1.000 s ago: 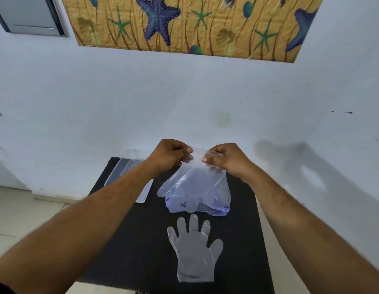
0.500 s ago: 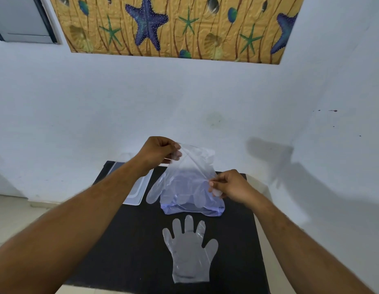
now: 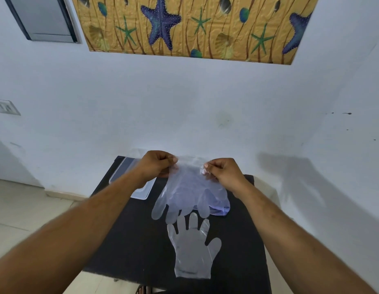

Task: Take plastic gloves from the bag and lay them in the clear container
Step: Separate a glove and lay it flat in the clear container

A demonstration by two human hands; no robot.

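Note:
My left hand [image 3: 156,164] and my right hand [image 3: 222,172] each pinch the top edge of a clear plastic glove [image 3: 184,198], held spread between them above the black table [image 3: 129,240]. Its fingers hang down and reach the fingertips of a second clear glove [image 3: 192,249], which lies flat near the table's front. The thin bag [image 3: 221,206], with a purple tint along its bottom, lies just behind the held glove on the right, partly hidden. The clear container [image 3: 125,172] sits at the table's back left, partly covered by my left forearm.
The small table stands against a white wall, with a starfish panel [image 3: 184,26] high up. Tiled floor [image 3: 25,209] shows to the left. A sandalled foot [image 3: 144,290] peeks out under the table's front edge.
My right hand dropped to the bag's side, then rose again to the glove's top edge. The glove now hangs further out, its fingers lower over the flat glove.

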